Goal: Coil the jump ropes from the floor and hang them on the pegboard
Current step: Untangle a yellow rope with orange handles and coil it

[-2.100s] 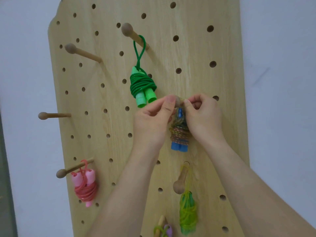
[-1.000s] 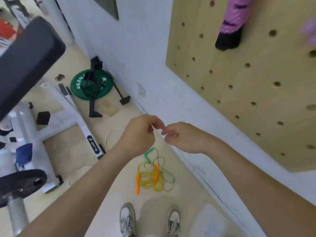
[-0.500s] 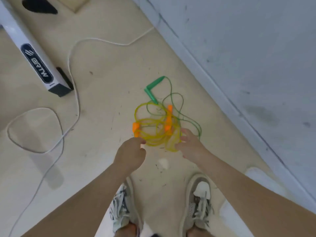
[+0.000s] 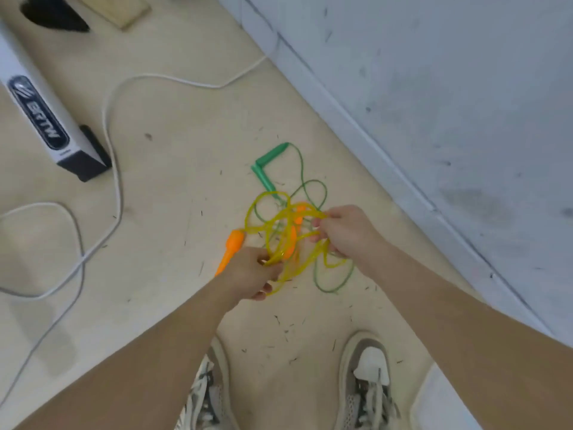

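A yellow jump rope (image 4: 263, 212) with orange handles is tangled in loose loops just above the floor. My left hand (image 4: 248, 274) grips one orange handle (image 4: 232, 246) together with some yellow loops. My right hand (image 4: 344, 231) pinches several yellow strands at the right of the tangle. The second orange handle (image 4: 293, 234) hangs among the loops between my hands. A green jump rope (image 4: 322, 193) lies on the floor underneath, its two green handles (image 4: 266, 166) meeting in a V beyond the yellow one. The pegboard is out of view.
A white wall and baseboard (image 4: 387, 144) run diagonally on the right. A white cable (image 4: 114, 169) snakes across the beige floor at left. A white equipment leg with a black end cap (image 4: 52, 119) lies upper left. My two shoes (image 4: 366, 386) stand at the bottom.
I turned from the pegboard down to the floor. Both hands reached the yellow rope and took hold; its handle and loops are now lifted off the floor.
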Demonstrator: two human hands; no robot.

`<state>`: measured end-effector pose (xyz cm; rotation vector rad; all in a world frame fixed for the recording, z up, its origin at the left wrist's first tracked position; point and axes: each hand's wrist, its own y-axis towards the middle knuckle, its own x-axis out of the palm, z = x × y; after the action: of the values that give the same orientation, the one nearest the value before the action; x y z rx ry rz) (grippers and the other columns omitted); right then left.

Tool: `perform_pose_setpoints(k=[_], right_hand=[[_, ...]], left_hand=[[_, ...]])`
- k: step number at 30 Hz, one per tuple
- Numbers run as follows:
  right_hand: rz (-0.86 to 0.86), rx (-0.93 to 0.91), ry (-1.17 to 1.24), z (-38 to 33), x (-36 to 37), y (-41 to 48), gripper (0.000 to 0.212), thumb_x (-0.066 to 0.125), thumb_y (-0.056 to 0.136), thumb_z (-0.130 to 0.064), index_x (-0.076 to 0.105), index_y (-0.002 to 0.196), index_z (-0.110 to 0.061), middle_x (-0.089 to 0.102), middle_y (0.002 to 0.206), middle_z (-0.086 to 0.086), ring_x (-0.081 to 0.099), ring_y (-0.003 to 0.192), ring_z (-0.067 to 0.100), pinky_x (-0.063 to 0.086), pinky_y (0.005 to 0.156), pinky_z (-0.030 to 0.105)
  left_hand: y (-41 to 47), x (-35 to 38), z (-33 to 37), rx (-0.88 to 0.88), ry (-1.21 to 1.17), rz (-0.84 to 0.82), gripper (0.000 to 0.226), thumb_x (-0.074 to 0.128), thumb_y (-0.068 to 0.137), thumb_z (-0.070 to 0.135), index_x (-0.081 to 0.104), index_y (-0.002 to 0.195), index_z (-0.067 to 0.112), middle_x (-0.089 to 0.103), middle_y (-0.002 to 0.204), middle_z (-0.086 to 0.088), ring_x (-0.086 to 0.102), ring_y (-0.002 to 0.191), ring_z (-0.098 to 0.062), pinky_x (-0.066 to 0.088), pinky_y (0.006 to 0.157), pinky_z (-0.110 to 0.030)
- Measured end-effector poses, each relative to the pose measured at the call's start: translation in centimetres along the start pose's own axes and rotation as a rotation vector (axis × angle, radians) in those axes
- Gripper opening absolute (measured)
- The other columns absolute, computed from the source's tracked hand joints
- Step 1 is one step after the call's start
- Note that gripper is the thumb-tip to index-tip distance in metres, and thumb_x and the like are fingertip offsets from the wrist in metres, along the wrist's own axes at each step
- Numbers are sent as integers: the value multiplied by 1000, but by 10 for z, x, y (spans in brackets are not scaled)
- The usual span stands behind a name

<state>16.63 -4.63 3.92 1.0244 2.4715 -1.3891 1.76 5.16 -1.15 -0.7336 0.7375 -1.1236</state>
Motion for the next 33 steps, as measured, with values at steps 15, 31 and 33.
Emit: perform_pose_setpoints(k=[15, 31, 33], right_hand=[[184, -795, -384, -187, -148, -298, 30, 62, 91, -38, 72, 73, -17, 56, 45, -5, 44, 41, 7, 34, 43, 19], [246, -946, -82, -156, -144, -246, 11, 79, 78, -24, 73, 86, -25, 65, 80, -10, 58, 73, -2, 40, 66, 9], [225, -809, 138, -143, -148, -225, 57, 83, 67, -49, 59, 117, -36, 55, 122, -14, 50, 112, -6, 37, 87, 10]], left_hand=[[-256, -47, 139, 333, 528, 571, 98, 76, 69, 39, 23, 149, 18, 51, 133, -8, 49, 121, -28, 45, 98, -39], [-242, -4, 185, 779, -177, 234, 44, 44, 100, 41, 48, 63, 17, 46, 47, 9, 52, 47, -19, 52, 64, -41], [-248, -3, 201, 695, -557, 233, 46, 39, 103, 38, 32, 62, 19, 26, 46, 6, 27, 40, -15, 42, 45, -29]])
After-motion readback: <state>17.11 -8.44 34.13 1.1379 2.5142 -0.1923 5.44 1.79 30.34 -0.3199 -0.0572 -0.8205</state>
